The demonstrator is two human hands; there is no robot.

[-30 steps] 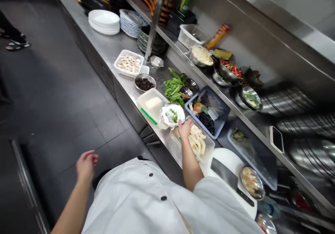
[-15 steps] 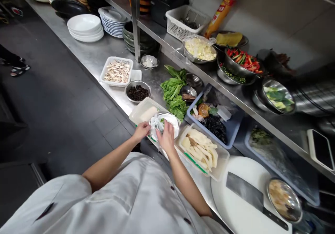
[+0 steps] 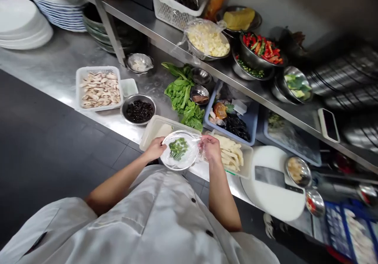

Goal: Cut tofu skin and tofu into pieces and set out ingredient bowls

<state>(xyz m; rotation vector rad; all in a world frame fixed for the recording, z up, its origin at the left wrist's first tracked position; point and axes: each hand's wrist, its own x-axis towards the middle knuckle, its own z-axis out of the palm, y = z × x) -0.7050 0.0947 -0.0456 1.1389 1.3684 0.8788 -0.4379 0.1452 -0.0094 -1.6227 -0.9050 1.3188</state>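
A round white dish (image 3: 191, 159) with chopped greens (image 3: 178, 149) under clear plastic film sits in front of my body, at the counter's front edge. My left hand (image 3: 155, 149) grips its left rim, the thumb near the top. On the right, my right hand (image 3: 210, 146) pinches the gathered clear film (image 3: 201, 144) beside the rim. Behind the dish is a translucent container (image 3: 147, 137) with something pale in it. To the right, partly behind my right hand, another container holds long pale strips (image 3: 232, 152).
Sliced mushrooms (image 3: 100, 90), a bowl of dark pieces (image 3: 138, 110) and leafy greens (image 3: 181, 93) stand behind. A cleaver (image 3: 269, 175) lies on a white round board (image 3: 274, 201) at right. The metal shelf (image 3: 251, 93) overhangs the counter, holding bowls and a phone (image 3: 328, 125).
The dish has come nearer my body, tilted into fuller view. My left hand has taken its rim; my right hand has moved from above it to its right side, pulling film. The view has shifted right.
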